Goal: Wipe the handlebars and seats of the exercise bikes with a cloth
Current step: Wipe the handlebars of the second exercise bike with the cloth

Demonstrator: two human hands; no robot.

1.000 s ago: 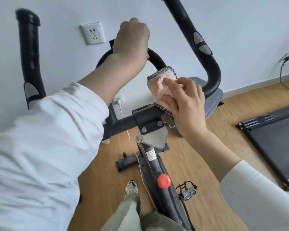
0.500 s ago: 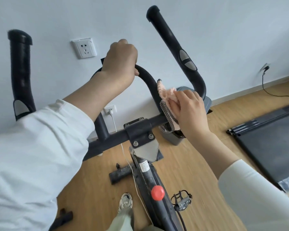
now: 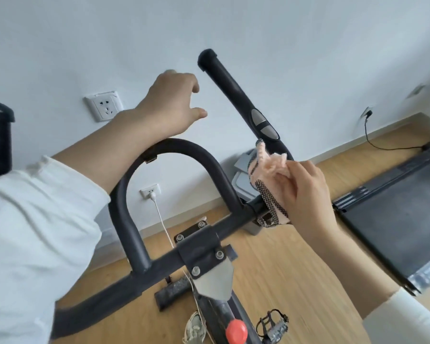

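Our right hand (image 3: 305, 192) grips the pink cloth (image 3: 271, 170) against the black handlebar (image 3: 159, 264) (near its right bend); our left hand (image 3: 170, 103) hovers above it, fingers relaxed, holding nothing.

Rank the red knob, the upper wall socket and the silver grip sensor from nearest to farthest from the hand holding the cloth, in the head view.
1. Silver grip sensor: just above the right hand and its cloth, on the right handlebar.
2. Red knob: lower down, on the bike frame.
3. Upper wall socket: far left, on the wall.
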